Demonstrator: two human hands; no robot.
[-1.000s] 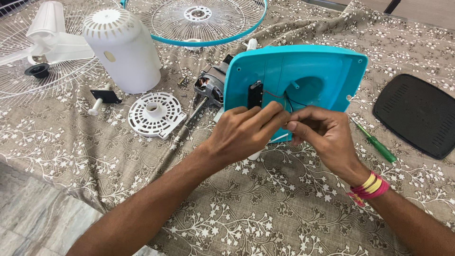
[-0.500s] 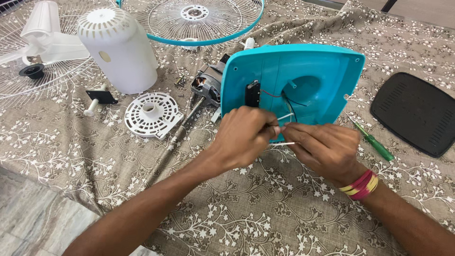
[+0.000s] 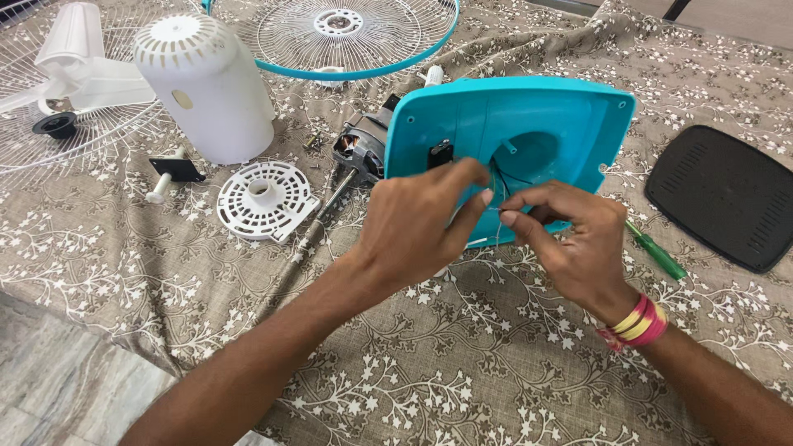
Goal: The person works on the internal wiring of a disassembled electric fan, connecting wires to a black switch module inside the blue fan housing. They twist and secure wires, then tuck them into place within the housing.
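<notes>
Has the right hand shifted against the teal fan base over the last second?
Yes. The right hand slid slightly down the teal fan base, toward its lower edge.

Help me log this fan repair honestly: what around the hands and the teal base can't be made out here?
Head view only:
- Thin wires pinched between left hand and right hand: too fine to tell their ends or joints.
- Lower edge of the teal fan base: covered by both hands.
- Motor: mostly hidden behind the base.
- Green screwdriver: tip hidden behind the right hand.
- White fan guard: cut off by the left edge.
</notes>
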